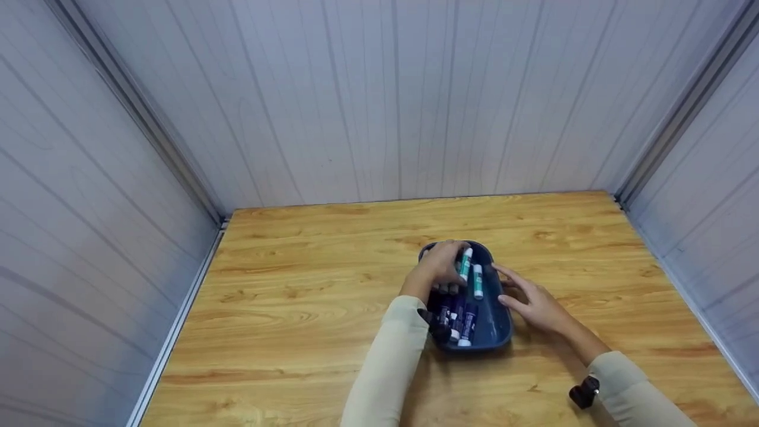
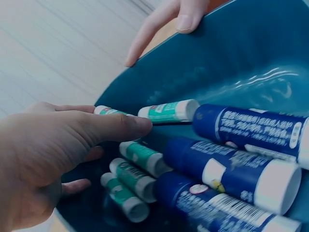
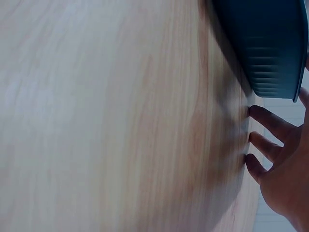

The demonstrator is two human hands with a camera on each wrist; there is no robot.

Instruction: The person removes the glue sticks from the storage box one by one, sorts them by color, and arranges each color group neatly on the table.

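A dark blue oval tray [image 1: 499, 325] stands on the wooden table and holds several glue sticks. Green-labelled sticks [image 1: 477, 283] lie at its far end and blue-labelled sticks [image 1: 468, 320] at its near end. My left hand [image 1: 439, 267] reaches into the far end. In the left wrist view its hand [image 2: 53, 154] has nearly straight fingers, and the index finger lies across one green stick [image 2: 107, 110] beside other green sticks [image 2: 169, 111] and blue sticks [image 2: 227, 169]. My right hand [image 1: 531, 302] is spread against the tray's right side, with fingers [image 3: 265, 121] on the table beside the tray [image 3: 270, 48].
The wooden table [image 1: 296, 284] is enclosed by grey panelled walls [image 1: 379, 101] on the left, back and right. A black wrist device [image 1: 584, 391] sits on the right sleeve. The tray wall [image 2: 251, 53] rises behind the sticks.
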